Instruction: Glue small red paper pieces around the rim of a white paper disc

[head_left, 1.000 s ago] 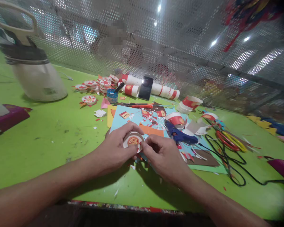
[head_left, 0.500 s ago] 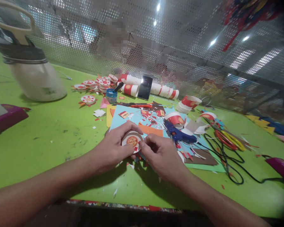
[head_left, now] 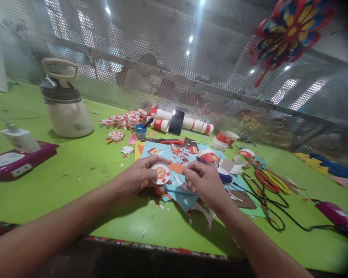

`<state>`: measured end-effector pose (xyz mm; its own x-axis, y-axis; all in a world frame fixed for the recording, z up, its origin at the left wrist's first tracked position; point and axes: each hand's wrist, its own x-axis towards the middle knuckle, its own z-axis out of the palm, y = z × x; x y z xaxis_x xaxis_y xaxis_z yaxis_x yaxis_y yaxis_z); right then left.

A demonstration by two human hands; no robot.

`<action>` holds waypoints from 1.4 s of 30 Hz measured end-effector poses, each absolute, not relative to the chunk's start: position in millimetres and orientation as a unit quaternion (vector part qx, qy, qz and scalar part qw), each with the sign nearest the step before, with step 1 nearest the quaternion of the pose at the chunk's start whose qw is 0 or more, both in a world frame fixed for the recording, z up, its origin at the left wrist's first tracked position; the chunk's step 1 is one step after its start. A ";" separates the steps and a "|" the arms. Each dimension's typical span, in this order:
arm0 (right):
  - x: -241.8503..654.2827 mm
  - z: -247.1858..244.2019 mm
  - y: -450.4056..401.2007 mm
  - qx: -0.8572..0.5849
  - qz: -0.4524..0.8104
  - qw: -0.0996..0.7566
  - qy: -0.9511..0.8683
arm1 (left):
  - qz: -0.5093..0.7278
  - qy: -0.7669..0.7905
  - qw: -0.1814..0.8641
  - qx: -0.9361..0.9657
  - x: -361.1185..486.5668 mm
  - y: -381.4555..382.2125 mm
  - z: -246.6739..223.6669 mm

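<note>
My left hand [head_left: 146, 173] grips a small round white disc [head_left: 161, 173] by its left edge; the disc bears an orange emblem and red squares. To its right, apart from the disc, my right hand [head_left: 201, 179] has its thumb and fingers pressed together over blue paper, and anything between them is too small to make out. An orange paper piece [head_left: 176, 167] lies between the hands. Partly hidden behind my right hand is a blue glue gun [head_left: 225, 178]. Red and white cut cups [head_left: 208, 156] rest just beyond.
Decorated discs [head_left: 116, 135], a blue jar [head_left: 140, 131], a phone [head_left: 176, 122] and a row of cups stand at the back. A large pump bottle [head_left: 68, 112] and purple power strip [head_left: 23, 162] are left. Cables [head_left: 266, 208] and scissors [head_left: 268, 180] lie right.
My right hand has moved away from the disc, leaving a gap. The disc stays in my left hand. The camera view has shifted, showing more of the left side.
</note>
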<state>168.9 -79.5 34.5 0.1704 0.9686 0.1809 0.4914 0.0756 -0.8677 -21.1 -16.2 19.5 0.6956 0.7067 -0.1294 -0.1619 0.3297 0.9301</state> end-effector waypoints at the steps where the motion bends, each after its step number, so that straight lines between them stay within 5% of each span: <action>1: 172.7 33.7 -77.8 -0.622 0.268 0.451 -0.581 | 0.282 0.263 0.772 0.505 -22.0 -15.7 20.0; 16: 177.3 23.8 -79.2 -0.548 0.255 0.448 -0.659 | 0.239 0.216 0.733 0.599 -25.2 -15.8 20.2; 23: 168.7 35.3 -88.0 -0.526 0.373 0.419 -0.639 | 0.231 0.192 0.689 0.660 -21.6 -23.2 25.5; 34: 168.2 26.5 -84.3 -0.476 0.529 0.492 -0.502 | 0.257 0.184 0.761 0.567 -19.7 -4.1 18.0; 42: 166.8 23.7 -77.5 -0.437 0.545 0.567 -0.437 | 0.339 0.227 0.684 0.605 -7.4 -9.0 30.2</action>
